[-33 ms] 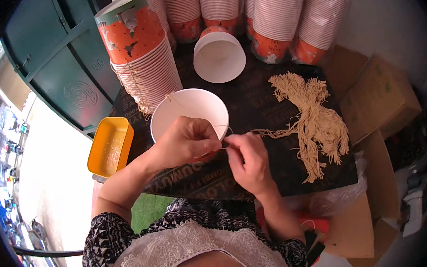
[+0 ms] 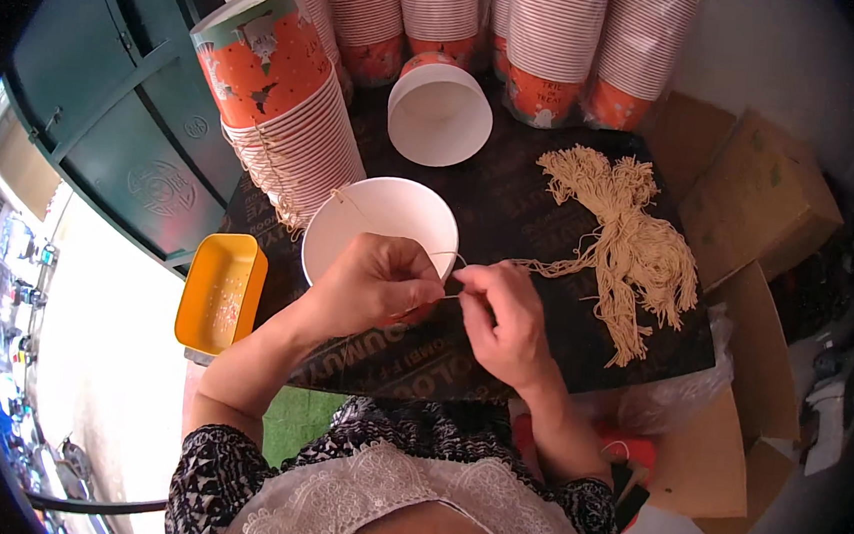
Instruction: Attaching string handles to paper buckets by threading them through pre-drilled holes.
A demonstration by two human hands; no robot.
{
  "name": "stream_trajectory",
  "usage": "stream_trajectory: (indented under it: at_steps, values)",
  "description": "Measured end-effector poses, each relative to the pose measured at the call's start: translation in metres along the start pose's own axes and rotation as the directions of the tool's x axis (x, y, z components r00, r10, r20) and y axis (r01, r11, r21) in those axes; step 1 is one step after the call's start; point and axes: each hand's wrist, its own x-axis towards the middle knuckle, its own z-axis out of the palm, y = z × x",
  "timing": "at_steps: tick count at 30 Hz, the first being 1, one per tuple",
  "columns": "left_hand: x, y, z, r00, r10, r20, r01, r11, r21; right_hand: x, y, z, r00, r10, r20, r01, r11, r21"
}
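A white-lined paper bucket (image 2: 381,208) lies tilted at the near edge of the table, its mouth up. A thin cord is tied through its far rim and runs down inside. My left hand (image 2: 386,282) is closed over the near rim, thumb and forefinger pinching the cord (image 2: 451,296). Just right of it, my right hand (image 2: 505,318) has its fingertips drawn together at the cord, which makes a small loop above them. Part of the bucket's orange outside shows under my left hand. The knot, if any, is hidden by my fingers.
A bundle of beige cords (image 2: 629,253) lies to the right. At left lean stacked buckets (image 2: 271,84) with cord handles, beside a yellow tray (image 2: 187,293) holding small bits. Another bucket (image 2: 439,117) lies behind; wrapped stacks (image 2: 555,36) line the back. Cardboard boxes (image 2: 785,185) stand right.
My right hand has shifted slightly to the right, away from my left hand. My left hand and the bucket have hardly moved.
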Motion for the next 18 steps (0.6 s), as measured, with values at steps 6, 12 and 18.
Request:
stream_trajectory:
  at_steps: [6, 12, 18]
  values:
    - [0.003, 0.004, 0.000, 0.999, -0.045, 0.030, 0.044, 0.998, 0.035, 0.023, -0.007, -0.022, 0.998, -0.010, 0.058, 0.004, 0.995, 0.104]
    - [0.009, -0.002, 0.000, 0.996, -0.007, 0.089, 0.005, 1.000, 0.018, 0.047, -0.009, -0.014, 0.986, -0.097, 0.137, 0.071, 0.981, 0.182]
    - [0.016, -0.007, 0.000, 0.997, 0.052, 0.062, -0.058, 0.993, 0.105, 0.060, 0.000, -0.007, 0.965, -0.187, 0.183, 0.139, 0.960, 0.244]
